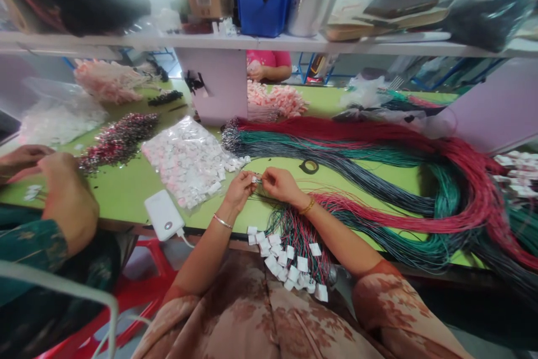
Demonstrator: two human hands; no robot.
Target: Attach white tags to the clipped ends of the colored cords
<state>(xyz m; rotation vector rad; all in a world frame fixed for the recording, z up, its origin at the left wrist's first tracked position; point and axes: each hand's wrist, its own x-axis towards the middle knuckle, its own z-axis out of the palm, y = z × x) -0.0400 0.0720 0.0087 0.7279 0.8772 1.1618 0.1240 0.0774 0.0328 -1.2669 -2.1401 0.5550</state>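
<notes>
my remote feed | connector (254, 180): over the tabletop (126, 196), toward its near edge | left hand (239, 192) nearer, fingertips clamped on it | right hand (282, 184) just right of it, fingers together, can't tell on what | long axis: too tiny for me, lol

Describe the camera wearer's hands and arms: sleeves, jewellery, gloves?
Gloveless left hand: thin silver-coloured bangle at the wrist. Gloveless right hand: gold-coloured bracelet. Loose tan fabric sleeves with reddish-brown leaf-like print end near the elbows.
</notes>
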